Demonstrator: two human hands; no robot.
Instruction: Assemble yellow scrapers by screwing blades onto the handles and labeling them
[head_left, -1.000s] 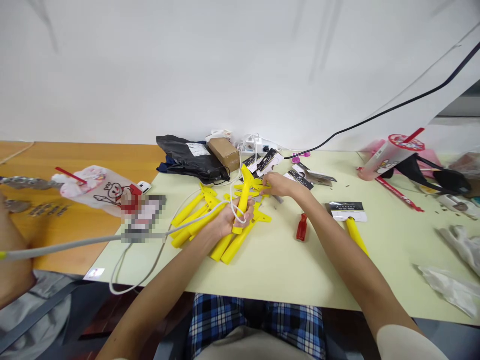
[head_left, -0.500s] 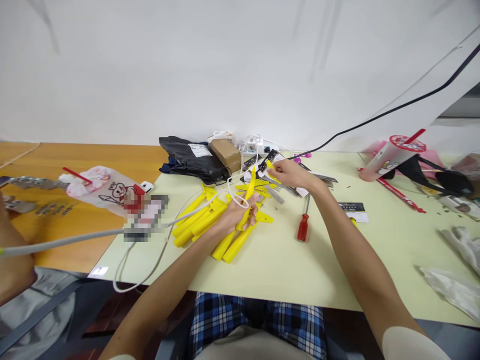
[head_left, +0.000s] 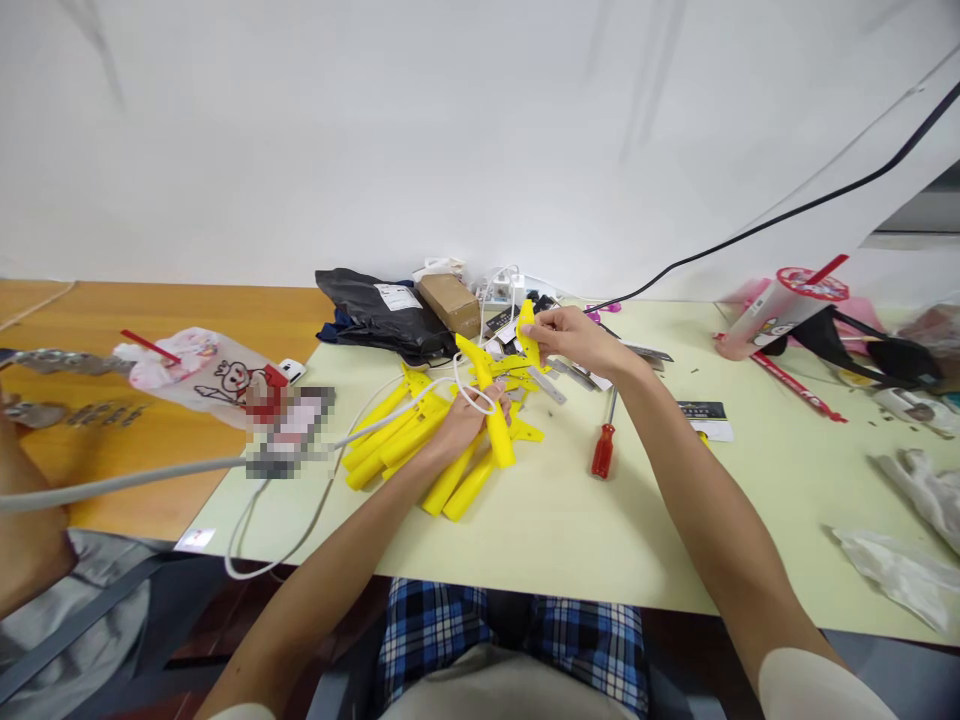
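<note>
My left hand (head_left: 466, 420) is closed around a yellow plastic handle (head_left: 499, 442) with a tube-like lower end and a flared top. A loop of white cable crosses in front of these fingers. My right hand (head_left: 574, 335) pinches a smaller yellow plastic piece (head_left: 527, 335), held upright just right of the handle's top and apart from it. More yellow handles (head_left: 379, 445) lie in a pile under and left of my left hand. Flat metal blades (head_left: 547, 386) and yellow parts lie below my right hand. A red-handled screwdriver (head_left: 603, 453) rests below my right forearm.
A black plastic bag (head_left: 382, 315) and a cardboard box (head_left: 450, 303) stand against the wall by a power strip. Drink cups (head_left: 240, 380) flank the work area. White cable (head_left: 120, 485) runs across the left side. Another person's arm (head_left: 26, 510) is at far left.
The handle in my left hand has turned, its top now leaning left and its tube end lower right. My right hand has brought its yellow piece upright.
</note>
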